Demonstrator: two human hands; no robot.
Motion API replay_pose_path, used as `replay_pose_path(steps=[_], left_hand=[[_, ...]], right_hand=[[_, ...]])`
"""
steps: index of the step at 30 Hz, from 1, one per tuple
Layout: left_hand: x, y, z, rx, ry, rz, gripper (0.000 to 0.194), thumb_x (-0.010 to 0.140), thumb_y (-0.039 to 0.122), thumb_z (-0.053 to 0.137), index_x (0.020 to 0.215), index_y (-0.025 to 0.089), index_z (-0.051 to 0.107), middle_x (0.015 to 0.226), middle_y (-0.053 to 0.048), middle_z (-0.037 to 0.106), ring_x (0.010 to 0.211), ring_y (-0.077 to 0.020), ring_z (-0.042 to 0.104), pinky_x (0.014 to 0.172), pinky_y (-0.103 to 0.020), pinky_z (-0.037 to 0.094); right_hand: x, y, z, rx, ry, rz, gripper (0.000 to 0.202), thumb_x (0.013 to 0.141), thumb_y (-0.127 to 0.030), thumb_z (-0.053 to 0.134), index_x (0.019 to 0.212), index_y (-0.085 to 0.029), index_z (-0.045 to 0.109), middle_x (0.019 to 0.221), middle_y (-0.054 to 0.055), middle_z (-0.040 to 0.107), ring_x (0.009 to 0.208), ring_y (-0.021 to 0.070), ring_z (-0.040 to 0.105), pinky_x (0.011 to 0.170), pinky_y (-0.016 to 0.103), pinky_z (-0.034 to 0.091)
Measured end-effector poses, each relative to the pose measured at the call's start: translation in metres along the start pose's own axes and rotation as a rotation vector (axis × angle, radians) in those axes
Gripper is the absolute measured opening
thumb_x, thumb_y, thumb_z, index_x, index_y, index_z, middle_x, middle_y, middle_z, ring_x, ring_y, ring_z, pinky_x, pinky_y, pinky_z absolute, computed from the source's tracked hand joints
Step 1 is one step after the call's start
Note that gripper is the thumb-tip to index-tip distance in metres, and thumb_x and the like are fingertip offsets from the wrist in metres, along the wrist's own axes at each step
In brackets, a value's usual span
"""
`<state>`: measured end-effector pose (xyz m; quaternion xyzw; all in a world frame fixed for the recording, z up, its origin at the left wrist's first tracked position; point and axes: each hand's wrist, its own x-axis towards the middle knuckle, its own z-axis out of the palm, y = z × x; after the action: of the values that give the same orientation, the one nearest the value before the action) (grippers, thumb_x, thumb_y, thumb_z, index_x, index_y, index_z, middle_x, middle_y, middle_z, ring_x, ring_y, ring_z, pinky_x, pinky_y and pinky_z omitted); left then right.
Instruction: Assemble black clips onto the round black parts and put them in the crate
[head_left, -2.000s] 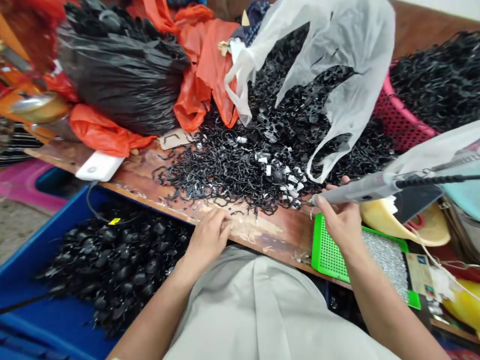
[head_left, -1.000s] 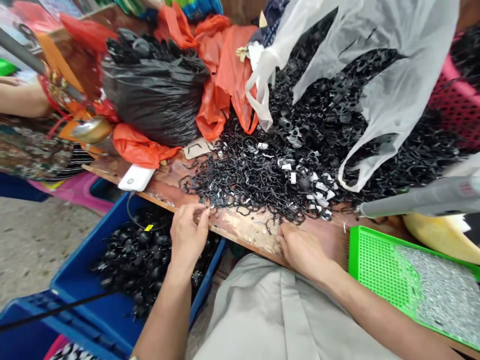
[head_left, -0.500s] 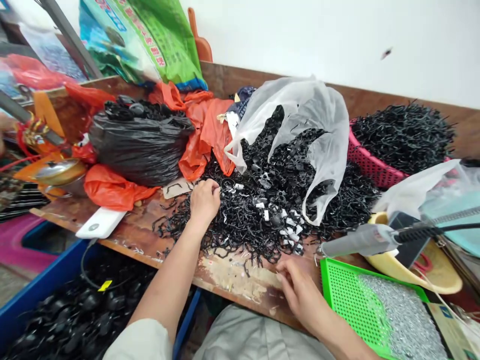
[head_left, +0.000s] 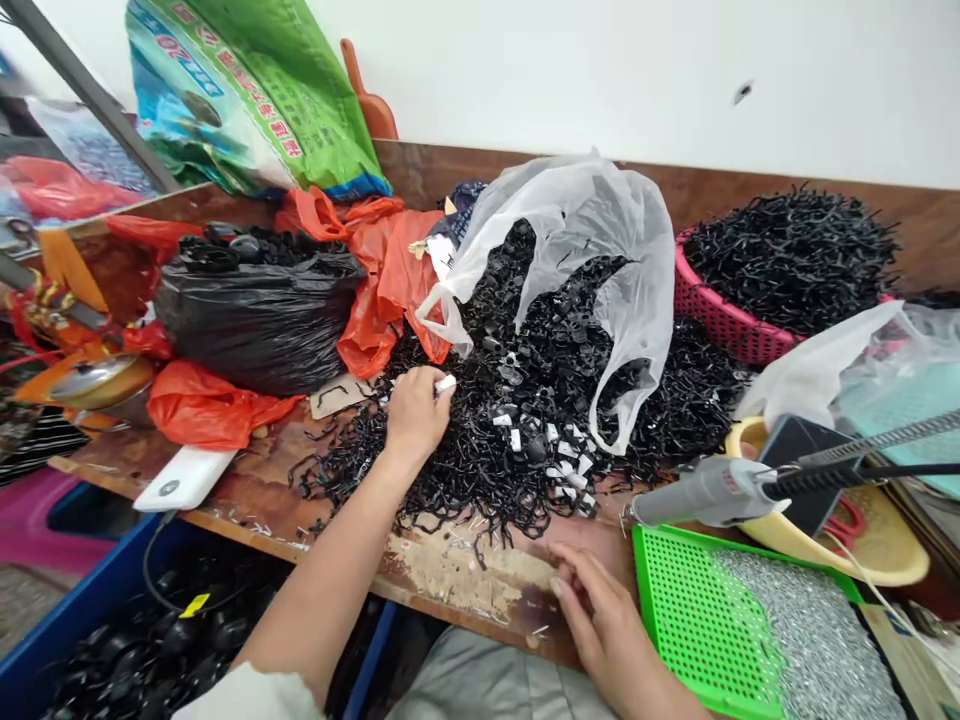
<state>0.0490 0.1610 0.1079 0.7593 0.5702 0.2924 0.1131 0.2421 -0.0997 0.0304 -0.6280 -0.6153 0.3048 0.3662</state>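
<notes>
White piece (head_left: 446,384) in left hand (head_left: 415,412), right hand (head_left: 600,610) apart

Left-hand fingers (head_left: 429,379) partly cover the white piece (head_left: 447,384). Blue bin (head_left: 82,597) and green tray (head_left: 651,590) run off bottom edge.

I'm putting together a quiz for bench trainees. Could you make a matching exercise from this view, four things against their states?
1. Left hand
2. Right hand
3. Green tray
4. Pink basket

A. Heaped with black strips
B. Partly covered with silvery bits
C. Gripping a white piece
D. Loosely bent, nothing visible in its grasp

Pairs: 1-C, 2-D, 3-B, 4-A.
</notes>
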Motion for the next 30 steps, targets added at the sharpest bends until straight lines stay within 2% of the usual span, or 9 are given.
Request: replay_pose_path(steps=[2,5,7,10,14,21,23,26,30], left_hand=[[-0.026,0.005,-0.003,-0.369,-0.075,-0.131,0.027,0.084,0.039,0.061,0.099,0.017,0.063,0.089,-0.007,0.065,0.077,-0.0182,0.058,0.071,-0.031,0.046],[-0.079,0.028,0.006,-0.884,-0.365,-0.349,0.04,0.081,0.044,0.065,0.112,0.019,0.063,0.083,-0.003,0.065,0.063,-0.0118,0.054,0.056,-0.024,0.043],[-0.113,0.045,0.013,-1.064,-0.482,-0.44,0.042,0.082,0.042,0.064,0.118,0.021,0.062,0.082,-0.002,0.063,0.062,-0.01,0.052,0.054,-0.021,0.041],[-0.145,0.063,0.018,-1.153,-0.49,-0.492,0.036,0.081,0.037,0.066,0.114,0.02,0.065,0.081,-0.001,0.062,0.065,-0.0101,0.054,0.056,-0.021,0.044],[-0.156,0.068,0.014,-1.127,-0.48,-0.478,0.031,0.078,0.031,0.068,0.107,0.02,0.064,0.091,-0.005,0.067,0.073,-0.0134,0.059,0.063,-0.024,0.05],[-0.164,0.059,0.022,-1.084,-0.347,-0.404,0.032,0.078,0.022,0.067,0.109,0.02,0.061,0.104,-0.006,0.068,0.098,-0.0164,0.063,0.088,-0.029,0.052],[-0.166,0.057,0.025,-1.096,-0.367,-0.437,0.032,0.079,0.023,0.065,0.111,0.019,0.061,0.104,-0.007,0.068,0.096,-0.017,0.064,0.085,-0.031,0.053],[-0.168,0.056,0.027,-1.105,-0.438,-0.497,0.033,0.078,0.024,0.065,0.111,0.018,0.061,0.097,-0.006,0.068,0.083,-0.0164,0.066,0.075,-0.031,0.056],[-0.169,0.059,0.03,-1.083,-0.503,-0.493,0.029,0.077,0.022,0.064,0.106,0.018,0.061,0.097,-0.006,0.068,0.081,-0.0163,0.066,0.07,-0.031,0.057]], right_hand=[[0.009,-0.006,-0.006,0.041,0.016,0.031,0.025,0.095,-0.024,0.046,0.117,-0.024,0.059,0.099,0.005,0.066,0.086,0.0175,0.064,0.078,0.029,0.051],[0.032,-0.023,-0.016,0.12,0.072,0.038,0.017,0.095,-0.028,0.05,0.102,-0.022,0.064,0.094,0.004,0.066,0.088,0.0174,0.062,0.078,0.029,0.049],[0.051,-0.034,-0.022,0.173,0.134,0.005,0.015,0.095,-0.029,0.05,0.098,-0.022,0.063,0.092,0.004,0.064,0.087,0.0167,0.06,0.077,0.029,0.048],[0.071,-0.046,-0.027,0.169,0.133,-0.072,0.012,0.093,-0.026,0.051,0.093,-0.02,0.061,0.092,0.004,0.061,0.088,0.0168,0.057,0.079,0.03,0.046],[0.072,-0.046,-0.021,0.154,0.053,-0.022,0.01,0.092,-0.024,0.051,0.092,-0.02,0.06,0.086,0.003,0.059,0.079,0.0154,0.055,0.072,0.028,0.045],[0.054,-0.042,-0.005,0.416,-0.054,0.194,0.012,0.093,-0.032,0.05,0.094,-0.021,0.054,0.073,-0.002,0.058,0.062,0.0128,0.056,0.059,0.025,0.047],[0.052,-0.04,-0.009,0.326,-0.069,0.165,0.01,0.091,-0.029,0.053,0.089,-0.02,0.057,0.076,-0.001,0.06,0.067,0.0132,0.057,0.063,0.026,0.047],[0.05,-0.036,-0.019,0.172,0.01,0.111,0.01,0.088,-0.027,0.058,0.084,-0.02,0.063,0.081,0.001,0.062,0.073,0.0142,0.058,0.069,0.027,0.046],[0.056,-0.042,-0.024,0.268,0.106,0.053,0.011,0.09,-0.029,0.057,0.093,-0.02,0.063,0.087,0.002,0.066,0.077,0.0144,0.061,0.072,0.027,0.049]])
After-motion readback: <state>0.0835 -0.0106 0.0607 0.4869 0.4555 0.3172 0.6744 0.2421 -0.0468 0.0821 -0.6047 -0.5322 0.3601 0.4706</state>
